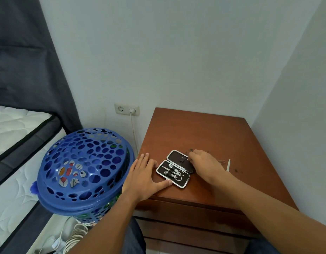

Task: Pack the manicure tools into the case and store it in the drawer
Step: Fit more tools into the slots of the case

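A small dark manicure case (174, 168) with a silver rim lies open on the brown wooden nightstand (204, 136). Its near half holds scissors and clippers (174, 174) under straps. My left hand (145, 177) lies flat and open beside the case, thumb touching its near edge. My right hand (204, 162) rests on the case's far half, the lid; its fingers are curled at the lid's right edge. To the right of that hand lie a white tool (228, 165) and a thin metal tool (220, 161). The drawer fronts (191, 222) below the top are closed.
A blue perforated laundry basket (83, 171) stands close against the nightstand's left side. A wall socket (126, 109) with a white cable sits behind it. A mattress (14, 136) and dark curtain fill the left. White walls enclose the nightstand at back and right.
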